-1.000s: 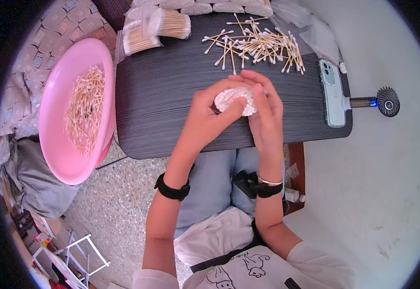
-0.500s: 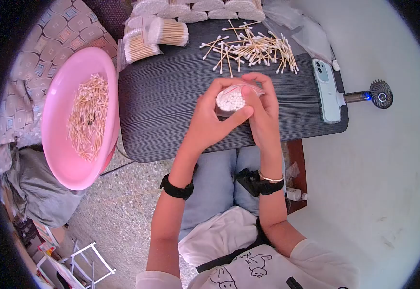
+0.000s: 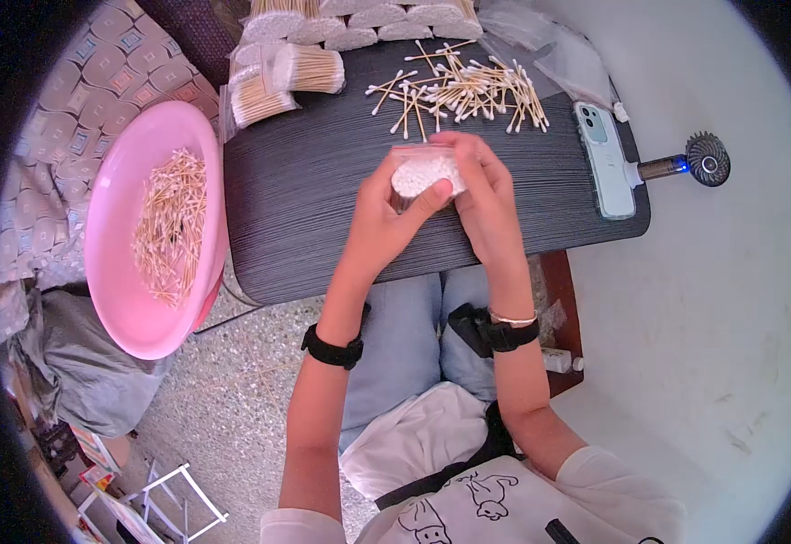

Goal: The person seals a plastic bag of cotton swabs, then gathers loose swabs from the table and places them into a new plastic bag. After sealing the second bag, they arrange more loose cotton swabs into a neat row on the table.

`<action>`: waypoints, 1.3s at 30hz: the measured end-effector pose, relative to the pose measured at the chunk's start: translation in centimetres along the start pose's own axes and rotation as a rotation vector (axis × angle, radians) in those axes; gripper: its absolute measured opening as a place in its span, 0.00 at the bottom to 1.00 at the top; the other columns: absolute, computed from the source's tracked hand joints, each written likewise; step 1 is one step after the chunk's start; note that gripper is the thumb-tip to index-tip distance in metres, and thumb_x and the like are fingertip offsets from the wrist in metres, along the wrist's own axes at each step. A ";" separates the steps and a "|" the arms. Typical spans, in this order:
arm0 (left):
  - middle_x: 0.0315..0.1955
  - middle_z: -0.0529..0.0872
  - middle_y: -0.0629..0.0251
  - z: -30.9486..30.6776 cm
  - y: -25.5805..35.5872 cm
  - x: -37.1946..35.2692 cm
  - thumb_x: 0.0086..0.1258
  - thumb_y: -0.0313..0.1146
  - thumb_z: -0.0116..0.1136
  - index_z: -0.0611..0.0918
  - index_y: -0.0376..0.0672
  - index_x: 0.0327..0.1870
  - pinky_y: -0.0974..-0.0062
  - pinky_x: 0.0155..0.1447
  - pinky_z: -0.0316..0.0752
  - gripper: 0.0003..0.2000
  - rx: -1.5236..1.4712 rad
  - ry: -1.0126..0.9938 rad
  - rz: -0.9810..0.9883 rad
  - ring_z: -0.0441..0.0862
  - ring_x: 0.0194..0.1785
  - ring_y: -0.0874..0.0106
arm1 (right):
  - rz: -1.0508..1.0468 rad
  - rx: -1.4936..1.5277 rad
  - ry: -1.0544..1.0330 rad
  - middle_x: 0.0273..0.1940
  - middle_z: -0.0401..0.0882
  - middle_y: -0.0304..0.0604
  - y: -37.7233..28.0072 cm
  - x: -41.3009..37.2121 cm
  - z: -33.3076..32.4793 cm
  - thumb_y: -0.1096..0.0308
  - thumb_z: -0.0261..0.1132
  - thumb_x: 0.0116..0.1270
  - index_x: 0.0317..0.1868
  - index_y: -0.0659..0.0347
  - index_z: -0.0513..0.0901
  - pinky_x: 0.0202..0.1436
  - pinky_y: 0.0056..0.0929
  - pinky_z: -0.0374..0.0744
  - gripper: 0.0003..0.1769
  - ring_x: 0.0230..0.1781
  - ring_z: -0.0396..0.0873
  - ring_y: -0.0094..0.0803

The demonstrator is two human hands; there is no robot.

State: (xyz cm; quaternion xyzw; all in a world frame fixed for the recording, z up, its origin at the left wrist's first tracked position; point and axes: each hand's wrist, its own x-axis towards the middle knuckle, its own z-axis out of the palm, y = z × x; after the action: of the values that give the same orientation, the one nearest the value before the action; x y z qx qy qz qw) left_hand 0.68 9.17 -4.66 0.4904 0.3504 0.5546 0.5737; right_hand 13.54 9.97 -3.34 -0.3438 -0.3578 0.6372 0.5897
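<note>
Both hands round one clear bag of cotton swabs [image 3: 424,179]: left hand [image 3: 386,210] grips its near left side, thumb on the white tips; right hand [image 3: 486,189] closes on the right. Right fingertips partly hidden; seal state unclear. Bag above the dark table [image 3: 323,181]; contact unreadable. From bag: loose swabs [image 3: 477,91] at one o'clock; filled packs [image 3: 309,70] at ten; stacked packs [image 3: 382,16] at eleven, cut off above; pink basin [image 3: 114,272] of swabs at nine; phone [image 3: 606,172] at three, small fan [image 3: 708,160] beyond.
</note>
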 end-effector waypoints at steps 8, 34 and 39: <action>0.49 0.80 0.63 -0.7 -0.5 0.2 0.70 0.41 0.59 0.73 0.36 0.56 0.78 0.55 0.72 0.21 0.184 0.086 0.103 0.76 0.52 0.77 | -0.124 -0.311 -0.081 0.48 0.79 0.42 0.4 -1.5 -0.4 0.65 0.67 0.65 0.54 0.70 0.75 0.50 0.22 0.75 0.22 0.46 0.76 0.22; 0.41 0.80 0.68 0.0 0.4 0.1 0.62 0.26 0.63 0.78 0.38 0.43 0.79 0.54 0.69 0.10 0.053 -0.029 0.085 0.76 0.47 0.78 | -0.086 0.018 -0.061 0.49 0.81 0.53 -0.5 -0.7 -1.1 0.76 0.62 0.62 0.43 0.70 0.78 0.53 0.26 0.76 0.10 0.48 0.79 0.28; 0.43 0.79 0.66 0.0 0.9 -0.1 0.62 0.24 0.61 0.78 0.38 0.44 0.77 0.58 0.66 0.10 0.054 -0.079 0.084 0.75 0.51 0.76 | -0.063 -0.007 0.006 0.47 0.82 0.52 -0.3 -0.6 -0.4 0.76 0.59 0.63 0.39 0.66 0.77 0.50 0.24 0.76 0.05 0.45 0.79 0.27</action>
State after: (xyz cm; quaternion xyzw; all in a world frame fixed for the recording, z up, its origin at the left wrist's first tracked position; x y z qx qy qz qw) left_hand 0.45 8.95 -3.84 0.5415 0.3216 0.5487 0.5498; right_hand 14.10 9.45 -3.33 -0.3361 -0.3689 0.6163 0.6093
